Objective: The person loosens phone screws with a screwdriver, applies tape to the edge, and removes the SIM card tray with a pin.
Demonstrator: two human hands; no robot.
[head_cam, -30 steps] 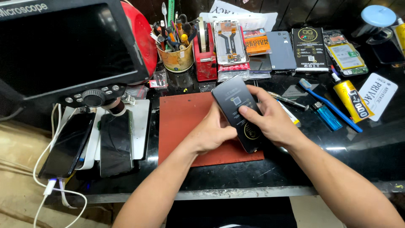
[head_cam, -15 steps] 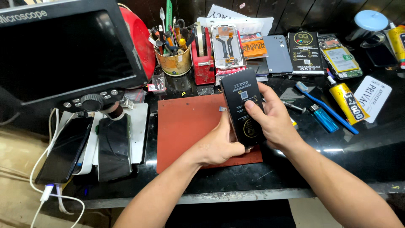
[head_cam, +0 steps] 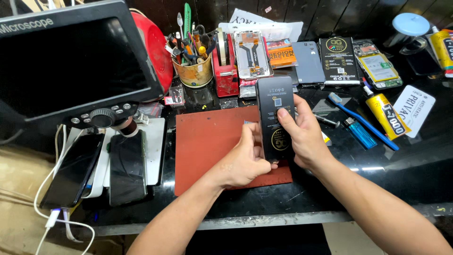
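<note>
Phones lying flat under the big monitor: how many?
2: one dark phone on the left with a white cable plugged in, another dark phone beside it, right. More may be hidden.

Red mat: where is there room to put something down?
The red mat is bare on its left half, between the two phones and the left hand. The back of the bench is crowded: tool cup, phone parts, boxes.

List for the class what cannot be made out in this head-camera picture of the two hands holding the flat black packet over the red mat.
- Flat black packet: its contents and lower edge are hidden by the left hand and right hand.
- Red rubber mat: its right part lies under the hands.
- Black monitor screen: dark, and cut off by the left edge.
- Round tin of tools: the tools are too crowded and small to tell apart.
</note>
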